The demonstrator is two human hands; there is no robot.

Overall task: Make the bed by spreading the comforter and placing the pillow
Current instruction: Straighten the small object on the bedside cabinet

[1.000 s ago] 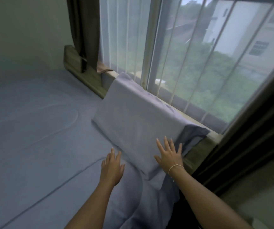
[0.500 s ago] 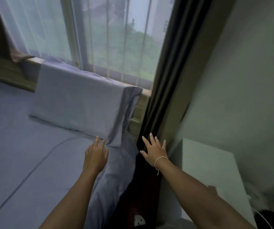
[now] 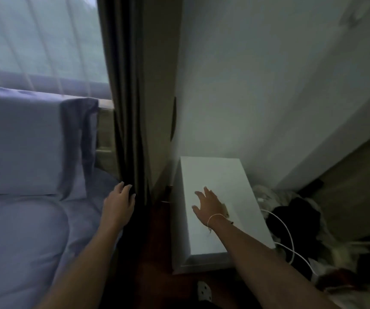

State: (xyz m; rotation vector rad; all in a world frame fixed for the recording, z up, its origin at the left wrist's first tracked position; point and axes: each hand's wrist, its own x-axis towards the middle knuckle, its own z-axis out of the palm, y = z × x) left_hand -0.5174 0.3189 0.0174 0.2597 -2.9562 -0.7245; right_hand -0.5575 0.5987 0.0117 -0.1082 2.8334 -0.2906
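Pillow [image 3: 23,143] is leaning upright against the window ledge at the bed's [image 3: 19,241] head, long axis running sideways. Left hand [image 3: 118,206], loosely curled and holding nothing, is hovering beside it; right hand [image 3: 208,206] is spreading open over the white nightstand [image 3: 215,172].

Dim, blurred — soft daylight from window [image 3: 41,36].

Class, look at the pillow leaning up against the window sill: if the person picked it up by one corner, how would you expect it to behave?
The pillow would probably sag, since its loose case end hangs in soft folds. It likely lifts easily, being a plump, soft cushion. It may slump if nudged, as it only leans.
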